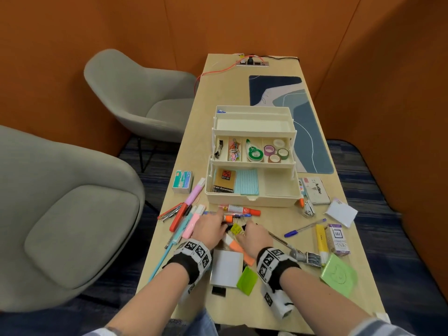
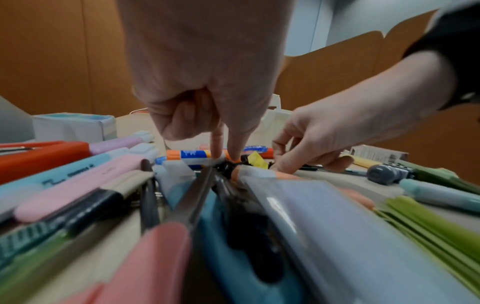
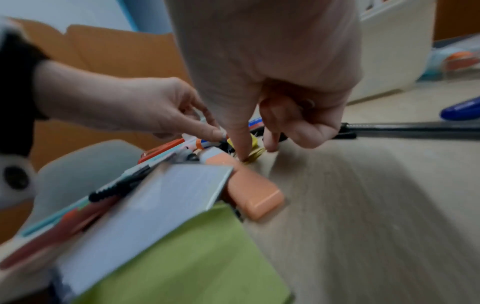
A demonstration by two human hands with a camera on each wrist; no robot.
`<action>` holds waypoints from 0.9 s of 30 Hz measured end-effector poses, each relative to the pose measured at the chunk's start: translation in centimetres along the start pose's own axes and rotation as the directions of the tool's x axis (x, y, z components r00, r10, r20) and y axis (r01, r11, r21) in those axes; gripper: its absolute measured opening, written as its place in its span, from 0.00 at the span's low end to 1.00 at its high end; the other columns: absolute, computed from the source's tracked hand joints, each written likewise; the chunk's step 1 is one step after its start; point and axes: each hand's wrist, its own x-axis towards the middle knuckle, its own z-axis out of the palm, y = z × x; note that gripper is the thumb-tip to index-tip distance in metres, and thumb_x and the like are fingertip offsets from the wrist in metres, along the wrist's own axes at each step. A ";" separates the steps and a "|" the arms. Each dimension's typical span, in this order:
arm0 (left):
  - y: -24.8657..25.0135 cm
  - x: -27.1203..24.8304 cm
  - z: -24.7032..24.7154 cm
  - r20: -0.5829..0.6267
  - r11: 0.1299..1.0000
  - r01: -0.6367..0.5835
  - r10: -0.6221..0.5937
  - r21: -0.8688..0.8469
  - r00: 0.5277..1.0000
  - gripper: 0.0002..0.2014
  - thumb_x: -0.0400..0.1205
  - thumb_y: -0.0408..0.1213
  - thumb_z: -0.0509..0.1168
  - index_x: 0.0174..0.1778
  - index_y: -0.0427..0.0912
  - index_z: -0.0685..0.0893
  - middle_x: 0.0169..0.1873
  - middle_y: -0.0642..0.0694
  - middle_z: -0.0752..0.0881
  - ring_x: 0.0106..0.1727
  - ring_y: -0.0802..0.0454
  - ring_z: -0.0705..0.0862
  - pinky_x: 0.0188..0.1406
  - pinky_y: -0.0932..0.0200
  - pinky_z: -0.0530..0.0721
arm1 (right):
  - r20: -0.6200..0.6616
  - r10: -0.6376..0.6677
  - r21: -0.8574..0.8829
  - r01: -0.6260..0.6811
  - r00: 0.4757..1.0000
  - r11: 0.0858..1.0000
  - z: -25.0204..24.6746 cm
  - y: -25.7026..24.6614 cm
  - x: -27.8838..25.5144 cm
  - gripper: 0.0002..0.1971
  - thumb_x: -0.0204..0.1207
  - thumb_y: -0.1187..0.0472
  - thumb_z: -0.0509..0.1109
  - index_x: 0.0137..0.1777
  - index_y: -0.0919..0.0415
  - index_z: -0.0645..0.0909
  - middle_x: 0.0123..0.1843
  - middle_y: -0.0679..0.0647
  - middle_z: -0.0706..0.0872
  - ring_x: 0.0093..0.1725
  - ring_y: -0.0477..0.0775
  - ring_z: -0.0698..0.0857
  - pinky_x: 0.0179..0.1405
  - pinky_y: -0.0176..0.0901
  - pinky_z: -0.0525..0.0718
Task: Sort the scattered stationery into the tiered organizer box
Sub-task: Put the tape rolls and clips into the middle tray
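The cream tiered organizer box (image 1: 278, 190) stands open mid-table; its middle tray holds clips, correction tape and washi rolls. Just in front of it both hands work in a pile of stationery. My left hand (image 2: 225, 159) has thumb and forefinger tips together on a small black binder clip (image 2: 227, 167) beside a glue stick (image 2: 193, 156), its other fingers curled. My right hand (image 3: 255, 151) pinches a yellow binder clip (image 3: 254, 142) between thumb and forefinger. In the head view the yellow binder clip (image 1: 235, 229) lies between the left hand (image 1: 211, 229) and the right hand (image 1: 254, 235).
Pastel highlighters (image 1: 191, 219) and a red pen lie left of the hands. An orange highlighter (image 1: 236, 246), white pad (image 1: 226, 267) and green notes (image 1: 247, 280) sit near the front edge. Pens, an ink box (image 1: 338, 238) and a stamp pad (image 1: 316, 190) lie to the right. Grey chairs stand left.
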 end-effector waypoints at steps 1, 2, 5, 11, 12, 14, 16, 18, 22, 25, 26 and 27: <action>0.1 0.1 0.2 0.008 1.000 0.002 -0.002 0.017 1.000 0.13 0.83 0.46 0.60 0.58 0.43 0.77 0.49 0.42 0.87 0.50 0.42 0.86 0.46 0.49 0.85 | -0.004 -0.007 -0.033 0.007 1.000 0.999 0.1 -0.2 0.1 0.10 0.79 0.55 0.64 0.56 0.60 0.75 0.52 0.57 0.86 0.53 0.60 0.85 0.46 0.48 0.81; 0.3 0.1 0.2 0.018 0.999 0.007 -0.008 0.034 1.000 0.13 0.83 0.46 0.60 0.58 0.42 0.77 0.49 0.41 0.87 0.50 0.42 0.86 0.46 0.50 0.85 | -0.004 -0.010 -0.066 0.010 1.000 0.998 0.2 -0.2 0.2 0.10 0.80 0.59 0.63 0.58 0.61 0.75 0.54 0.58 0.86 0.54 0.61 0.85 0.48 0.49 0.82; 0.7 0.3 0.4 0.047 0.998 0.015 -0.018 0.063 0.999 0.12 0.84 0.45 0.60 0.57 0.41 0.78 0.50 0.40 0.87 0.52 0.40 0.85 0.48 0.50 0.83 | 0.019 0.003 -0.131 -0.001 1.000 0.991 0.1 0.3 0.4 0.11 0.81 0.67 0.58 0.61 0.63 0.74 0.57 0.60 0.85 0.57 0.62 0.84 0.50 0.50 0.81; 1.3 0.7 0.2 0.091 0.998 0.017 -0.023 0.067 0.996 0.09 0.84 0.36 0.58 0.57 0.41 0.78 0.51 0.40 0.86 0.53 0.40 0.85 0.50 0.49 0.83 | 0.144 0.001 -0.253 0.036 0.990 0.967 -0.4 1.6 0.1 0.14 0.81 0.66 0.55 0.65 0.64 0.69 0.62 0.61 0.83 0.60 0.63 0.83 0.53 0.51 0.80; 1.4 0.7 0.2 0.092 0.997 0.011 -0.018 0.077 0.996 0.08 0.84 0.36 0.58 0.56 0.41 0.79 0.51 0.40 0.86 0.52 0.40 0.85 0.48 0.50 0.83 | 0.159 -0.011 -0.287 0.057 0.987 0.956 -0.3 1.8 0.0 0.14 0.81 0.65 0.54 0.65 0.64 0.70 0.62 0.61 0.83 0.60 0.63 0.83 0.52 0.51 0.80; 1.4 0.6 0.1 0.097 0.997 -0.004 -0.003 0.078 0.995 0.08 0.84 0.35 0.57 0.54 0.42 0.79 0.49 0.41 0.86 0.50 0.40 0.85 0.46 0.50 0.82 | 0.193 -0.016 -0.343 0.082 0.981 0.936 -0.1 2.3 -0.4 0.14 0.81 0.63 0.54 0.64 0.63 0.70 0.62 0.61 0.83 0.60 0.62 0.83 0.52 0.50 0.79; 1.2 0.6 0.0 0.088 0.999 -0.025 0.023 0.026 0.996 0.08 0.84 0.36 0.57 0.54 0.43 0.79 0.47 0.42 0.87 0.48 0.42 0.85 0.45 0.50 0.84 | 0.220 -0.016 -0.397 0.105 0.975 0.912 -0.2 2.6 -0.6 0.14 0.82 0.63 0.53 0.64 0.64 0.71 0.64 0.61 0.83 0.62 0.62 0.82 0.54 0.49 0.79; 0.9 0.5 -0.3 0.064 0.996 -0.035 0.040 -0.080 0.997 0.06 0.83 0.38 0.59 0.52 0.44 0.79 0.44 0.44 0.87 0.45 0.45 0.85 0.44 0.51 0.84 | 0.243 -0.027 -0.466 0.141 0.970 0.873 -0.6 2.7 -0.6 0.15 0.83 0.65 0.51 0.67 0.65 0.71 0.66 0.61 0.81 0.65 0.62 0.81 0.57 0.50 0.78; 0.5 -0.4 -1.6 0.014 0.925 0.050 -0.049 -0.377 0.999 0.04 0.83 0.39 0.59 0.44 0.45 0.75 0.32 0.50 0.83 0.32 0.55 0.80 0.29 0.62 0.74 | 0.266 -0.013 -0.505 0.150 0.964 0.850 -1.3 2.8 -0.4 0.17 0.85 0.66 0.49 0.70 0.66 0.69 0.69 0.59 0.78 0.68 0.61 0.79 0.61 0.51 0.78; 0.2 -0.8 -2.3 0.067 0.780 0.158 -0.148 -0.606 0.987 0.09 0.85 0.38 0.56 0.38 0.48 0.71 0.28 0.51 0.76 0.28 0.56 0.72 0.27 0.63 0.68 | 0.276 -0.013 -0.502 0.156 0.961 0.851 -1.2 3.0 -0.4 0.17 0.84 0.67 0.48 0.69 0.66 0.69 0.69 0.60 0.80 0.67 0.61 0.80 0.61 0.50 0.78; 0.0 -0.9 -2.5 0.096 0.727 0.193 -0.173 -0.659 0.980 0.11 0.86 0.38 0.54 0.38 0.50 0.71 0.29 0.50 0.74 0.28 0.55 0.71 0.28 0.63 0.68 | 0.289 -0.013 -0.508 0.165 0.957 0.845 -1.2 3.0 -0.3 0.17 0.83 0.67 0.48 0.69 0.66 0.69 0.69 0.61 0.80 0.67 0.62 0.79 0.61 0.50 0.77; -0.1 -1.0 -2.7 0.121 0.678 0.223 -0.196 -0.701 0.973 0.12 0.87 0.39 0.52 0.37 0.51 0.71 0.29 0.50 0.73 0.29 0.55 0.70 0.28 0.62 0.68 | 0.302 -0.015 -0.521 0.178 0.953 0.835 -1.1 3.0 -0.2 0.17 0.83 0.67 0.48 0.69 0.66 0.69 0.69 0.61 0.79 0.68 0.62 0.79 0.62 0.51 0.77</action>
